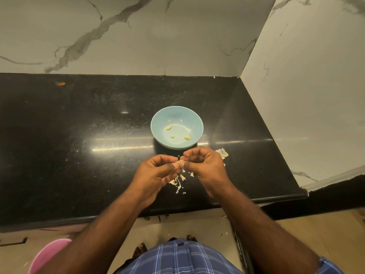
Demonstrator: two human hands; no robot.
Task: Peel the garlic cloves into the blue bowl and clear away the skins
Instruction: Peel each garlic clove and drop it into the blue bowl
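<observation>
Person, seen from above; both forearms bare from elbow to wrist, no watch, ring or band showing on the left hand or right hand; fingernails short. Garment: blue checked shirt, plaid of darker blue with thin white lines, one dark button at the front; short sleeve in the same check on the right arm. Bare toes below the shirt hem

You see a dim, warm-tinted scene. Overhead light streaks glare across the polished black counter near the blue bowl. Wide-angle distortion bends the counter edges; focus stays fairly sharp throughout.
</observation>
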